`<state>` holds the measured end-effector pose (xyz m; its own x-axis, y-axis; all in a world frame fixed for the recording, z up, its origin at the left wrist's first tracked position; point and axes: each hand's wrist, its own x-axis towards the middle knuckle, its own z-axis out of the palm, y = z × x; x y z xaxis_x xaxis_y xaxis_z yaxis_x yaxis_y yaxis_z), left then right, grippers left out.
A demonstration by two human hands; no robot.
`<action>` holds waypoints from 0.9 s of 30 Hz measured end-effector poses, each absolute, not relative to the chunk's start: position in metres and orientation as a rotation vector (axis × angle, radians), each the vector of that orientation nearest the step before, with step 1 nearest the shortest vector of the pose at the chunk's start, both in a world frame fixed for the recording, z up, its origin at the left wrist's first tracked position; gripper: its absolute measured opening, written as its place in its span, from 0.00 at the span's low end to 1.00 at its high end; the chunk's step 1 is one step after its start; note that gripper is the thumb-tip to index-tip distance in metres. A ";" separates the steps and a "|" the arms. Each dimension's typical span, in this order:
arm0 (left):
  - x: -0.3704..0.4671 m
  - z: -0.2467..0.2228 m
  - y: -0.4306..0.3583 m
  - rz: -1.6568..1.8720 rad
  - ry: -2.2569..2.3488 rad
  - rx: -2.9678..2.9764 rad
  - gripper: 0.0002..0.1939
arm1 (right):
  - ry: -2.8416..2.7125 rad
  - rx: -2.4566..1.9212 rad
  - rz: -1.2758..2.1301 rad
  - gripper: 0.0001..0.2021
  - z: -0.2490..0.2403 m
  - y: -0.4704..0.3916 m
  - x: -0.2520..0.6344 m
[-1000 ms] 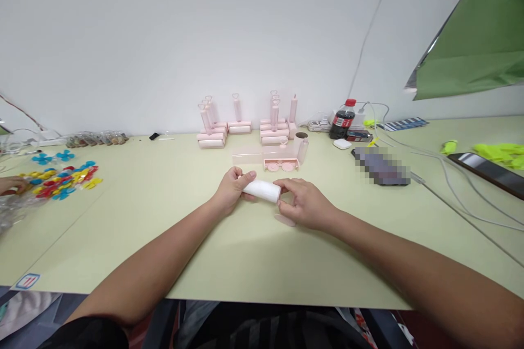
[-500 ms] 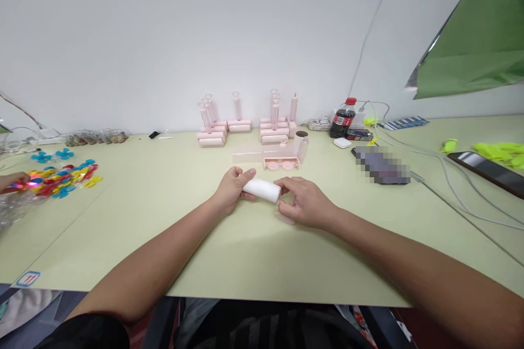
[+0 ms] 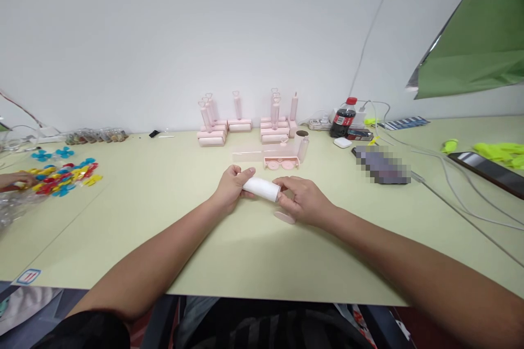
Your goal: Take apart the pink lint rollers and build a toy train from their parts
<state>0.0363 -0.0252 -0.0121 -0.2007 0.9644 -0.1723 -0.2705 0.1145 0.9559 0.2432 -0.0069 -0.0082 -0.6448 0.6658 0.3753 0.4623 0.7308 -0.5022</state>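
A white lint-roller paper roll (image 3: 262,189) is held level above the table between both hands. My left hand (image 3: 232,186) is closed around its left end, thumb lying on top. At the right end, the fingers and thumb of my right hand (image 3: 302,200) grip the rim of the roll. Under my right hand, a flat pale pink oval piece (image 3: 284,217) lies on the table. Beyond the roll sits an open pink lint-roller housing (image 3: 281,163) with two round shapes inside. Behind it are a clear pink cover strip (image 3: 248,156) and an upright cardboard-cored roll (image 3: 302,144).
Several pink lint rollers (image 3: 211,136) with upright handles line the wall. To the right are a cola bottle (image 3: 344,118), a white case (image 3: 342,143), phones and cables (image 3: 444,166). Colourful plastic pieces (image 3: 65,177) lie left, by another person's hand (image 3: 18,180).
My right thumb has moved up against the end of the roll, so the pink oval piece below shows more. The other person's hand has shifted slightly at the left.
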 end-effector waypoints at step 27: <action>0.049 -0.001 -0.034 1.492 0.939 0.845 0.31 | -1.273 -0.845 1.785 0.16 0.003 -0.013 0.232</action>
